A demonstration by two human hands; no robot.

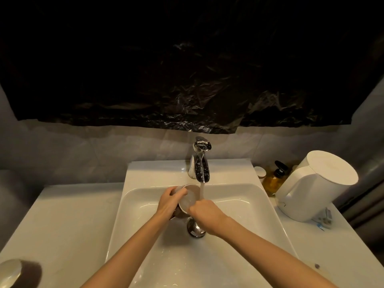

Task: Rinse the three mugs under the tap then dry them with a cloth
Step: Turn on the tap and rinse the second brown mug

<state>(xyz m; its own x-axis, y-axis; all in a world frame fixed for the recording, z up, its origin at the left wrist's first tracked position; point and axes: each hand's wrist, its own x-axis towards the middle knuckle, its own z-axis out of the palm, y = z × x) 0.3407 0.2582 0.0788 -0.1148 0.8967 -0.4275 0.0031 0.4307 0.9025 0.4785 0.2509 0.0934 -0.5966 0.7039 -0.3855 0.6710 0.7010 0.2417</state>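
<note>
Slippage worries me: the left hand (169,202) grips the wet mug (188,199) just beside the right hand (205,213), which curls at its rim, hold unclear; slick, it could drop into the sink (239,235) beneath them.

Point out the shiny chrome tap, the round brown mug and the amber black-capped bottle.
shiny chrome tap (200,169): head view, its spout
round brown mug (190,198): head view, inside wall
amber black-capped bottle (273,180): head view, its body
</note>
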